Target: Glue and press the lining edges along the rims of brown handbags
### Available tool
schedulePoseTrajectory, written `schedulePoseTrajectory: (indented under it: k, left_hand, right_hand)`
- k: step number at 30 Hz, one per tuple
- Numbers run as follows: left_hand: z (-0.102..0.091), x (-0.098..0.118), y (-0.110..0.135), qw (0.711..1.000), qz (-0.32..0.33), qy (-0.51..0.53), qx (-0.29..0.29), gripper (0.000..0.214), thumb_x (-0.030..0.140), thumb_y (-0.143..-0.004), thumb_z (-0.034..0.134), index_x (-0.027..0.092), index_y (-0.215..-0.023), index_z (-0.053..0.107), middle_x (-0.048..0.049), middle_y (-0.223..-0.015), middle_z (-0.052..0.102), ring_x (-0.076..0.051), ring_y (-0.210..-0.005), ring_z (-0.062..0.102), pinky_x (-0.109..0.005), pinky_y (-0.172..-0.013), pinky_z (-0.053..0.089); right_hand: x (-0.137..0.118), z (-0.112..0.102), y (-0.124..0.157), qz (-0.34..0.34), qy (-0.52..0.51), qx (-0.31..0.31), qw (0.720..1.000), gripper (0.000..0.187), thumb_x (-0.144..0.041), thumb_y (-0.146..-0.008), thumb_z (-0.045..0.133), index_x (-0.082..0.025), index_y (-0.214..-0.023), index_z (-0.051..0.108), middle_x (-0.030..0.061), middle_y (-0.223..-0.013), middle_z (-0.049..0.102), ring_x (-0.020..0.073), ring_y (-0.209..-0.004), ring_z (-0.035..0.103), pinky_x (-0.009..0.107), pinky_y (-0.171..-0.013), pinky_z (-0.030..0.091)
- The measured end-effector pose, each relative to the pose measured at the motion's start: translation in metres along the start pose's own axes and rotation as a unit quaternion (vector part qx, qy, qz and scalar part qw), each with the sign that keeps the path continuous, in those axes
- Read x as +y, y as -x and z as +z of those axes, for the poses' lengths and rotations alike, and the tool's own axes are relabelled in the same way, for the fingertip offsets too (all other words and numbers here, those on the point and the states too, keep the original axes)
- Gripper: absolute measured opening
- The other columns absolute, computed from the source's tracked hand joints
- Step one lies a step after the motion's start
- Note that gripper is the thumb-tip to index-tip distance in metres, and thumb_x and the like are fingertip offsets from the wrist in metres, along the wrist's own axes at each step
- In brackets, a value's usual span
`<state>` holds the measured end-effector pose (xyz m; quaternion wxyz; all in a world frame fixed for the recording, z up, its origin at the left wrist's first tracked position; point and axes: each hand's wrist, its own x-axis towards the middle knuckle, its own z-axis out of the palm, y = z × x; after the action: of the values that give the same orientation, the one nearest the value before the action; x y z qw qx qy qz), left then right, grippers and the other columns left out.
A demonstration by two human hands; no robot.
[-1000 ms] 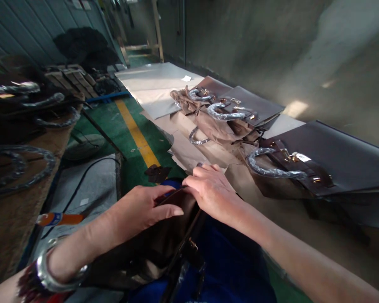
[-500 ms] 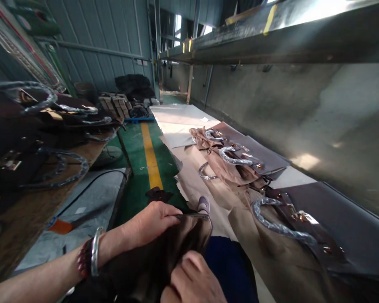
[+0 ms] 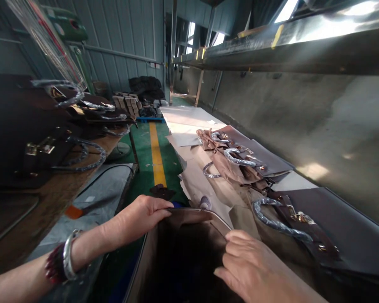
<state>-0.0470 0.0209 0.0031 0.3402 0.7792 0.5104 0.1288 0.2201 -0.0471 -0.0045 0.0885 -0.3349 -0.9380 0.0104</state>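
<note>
In front of me a dark brown bag [image 3: 186, 261] stands with its mouth spread wide, its shadowed inside facing up. My left hand [image 3: 142, 216], closed in a pinch, holds the far rim near its left corner. On the right side of the mouth, my right hand [image 3: 252, 261] grips the rim with curled fingers. To the right of that hand lies a finished-looking handbag [image 3: 344, 219], with a plastic-wrapped handle [image 3: 281, 223] and gold-coloured clasp. The bottom of the held bag is out of view.
More handbags [image 3: 259, 155] lie on brown paper [image 3: 192, 176] along the right. A wooden bench [image 3: 60, 202] on the left carries dark bags [image 3: 22, 134] with wrapped handles. An orange spool-like object [image 3: 74, 211] rests below it. Green floor [image 3: 142, 168] with a yellow stripe runs between.
My right hand has moved from inside the bag's front to the right rim and gripped it. The mouth has opened wide. My left hand keeps its pinch, and the view has turned slightly left.
</note>
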Motion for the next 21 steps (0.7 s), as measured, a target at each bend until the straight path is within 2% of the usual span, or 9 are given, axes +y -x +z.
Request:
schedulePoseTrajectory:
  k: [4, 6, 8, 10, 12, 14, 17, 19, 21]
  left_hand:
    - [0.016, 0.009, -0.004, 0.999, 0.005, -0.031, 0.012, 0.030, 0.028, -0.085, 0.043, 0.020, -0.095, 0.070, -0.0007, -0.096, 0.072, -0.019, -0.094, 0.064, -0.022, -0.080, 0.045]
    - [0.022, 0.013, -0.007, 0.999, 0.007, -0.043, 0.019, 0.030, 0.027, -0.085, 0.043, 0.019, -0.095, 0.071, -0.0014, -0.095, 0.072, -0.019, -0.092, 0.065, -0.022, -0.077, 0.046]
    - [0.025, 0.016, -0.009, 0.999, 0.010, -0.048, 0.024, 0.031, 0.026, -0.084, 0.044, 0.018, -0.097, 0.070, -0.0016, -0.096, 0.072, -0.019, -0.090, 0.065, -0.022, -0.075, 0.047]
    - [0.026, 0.017, -0.010, 0.998, 0.017, -0.045, 0.027, 0.031, 0.027, -0.085, 0.044, 0.019, -0.098, 0.070, -0.0007, -0.097, 0.072, -0.018, -0.089, 0.066, -0.021, -0.075, 0.047]
    - [0.025, 0.017, -0.010, 0.998, 0.031, -0.040, 0.028, 0.029, 0.027, -0.085, 0.045, 0.020, -0.095, 0.071, 0.0013, -0.094, 0.072, -0.017, -0.087, 0.066, -0.020, -0.074, 0.046]
    - [0.024, 0.016, -0.009, 0.998, 0.043, -0.032, 0.026, 0.027, 0.026, -0.085, 0.045, 0.022, -0.092, 0.071, 0.0035, -0.090, 0.073, -0.016, -0.085, 0.066, -0.019, -0.072, 0.046]
    - [0.021, 0.012, -0.008, 0.998, 0.056, -0.015, 0.012, 0.026, 0.025, -0.085, 0.046, 0.023, -0.092, 0.071, 0.0059, -0.089, 0.073, -0.014, -0.082, 0.066, -0.017, -0.069, 0.045]
    - [0.020, 0.008, -0.009, 0.998, 0.060, 0.000, 0.001, 0.025, 0.026, -0.085, 0.047, 0.025, -0.093, 0.070, 0.0075, -0.091, 0.072, -0.013, -0.083, 0.066, -0.017, -0.071, 0.044]
    - [0.018, 0.002, -0.011, 0.998, 0.062, 0.017, -0.011, 0.024, 0.027, -0.085, 0.048, 0.026, -0.094, 0.070, 0.0090, -0.091, 0.072, -0.012, -0.084, 0.066, -0.015, -0.072, 0.044]
  right_hand:
    - [0.003, 0.025, 0.005, 0.066, 0.007, 0.023, 0.997, 0.034, -0.020, -0.090, 0.053, -0.017, -0.056, 0.057, -0.0002, -0.051, 0.057, 0.0146, -0.052, 0.053, 0.035, -0.077, 0.043]
    - [-0.001, 0.030, 0.002, 0.126, -0.026, 0.048, 0.991, 0.033, -0.023, -0.091, 0.052, -0.018, -0.058, 0.056, 0.0000, -0.054, 0.057, 0.0153, -0.057, 0.055, 0.031, -0.071, 0.045]
    - [-0.005, 0.031, -0.003, 0.186, -0.066, 0.098, 0.975, 0.025, -0.033, -0.091, 0.052, -0.018, -0.071, 0.057, 0.0001, -0.060, 0.057, 0.0161, -0.061, 0.056, 0.028, -0.063, 0.045]
    - [-0.007, 0.029, -0.011, 0.214, -0.078, 0.169, 0.959, 0.024, -0.041, -0.090, 0.052, -0.018, -0.088, 0.056, 0.0013, -0.067, 0.057, 0.0173, -0.066, 0.056, 0.028, -0.062, 0.046]
    - [-0.006, 0.028, -0.021, 0.220, -0.049, 0.228, 0.947, 0.030, -0.043, -0.088, 0.053, -0.016, -0.100, 0.054, 0.0049, -0.077, 0.058, 0.0202, -0.075, 0.057, 0.033, -0.069, 0.048]
    - [-0.002, 0.029, -0.031, 0.228, -0.028, 0.244, 0.942, 0.037, -0.042, -0.084, 0.059, -0.015, -0.109, 0.053, 0.0112, -0.093, 0.059, 0.0251, -0.090, 0.056, 0.040, -0.079, 0.048]
    - [0.008, 0.033, -0.043, 0.255, -0.138, 0.190, 0.938, 0.054, -0.040, -0.080, 0.066, -0.015, -0.123, 0.048, 0.0134, -0.114, 0.058, 0.0269, -0.107, 0.053, 0.042, -0.090, 0.045]
    - [0.014, 0.035, -0.048, 0.262, -0.262, 0.117, 0.921, 0.040, -0.037, -0.084, 0.062, -0.021, -0.119, 0.053, 0.0071, -0.110, 0.063, 0.0224, -0.102, 0.058, 0.036, -0.087, 0.047]
    - [0.019, 0.036, -0.051, 0.258, -0.333, 0.058, 0.905, 0.019, -0.033, -0.088, 0.057, -0.026, -0.105, 0.062, 0.0003, -0.097, 0.068, 0.0182, -0.091, 0.062, 0.030, -0.079, 0.048]
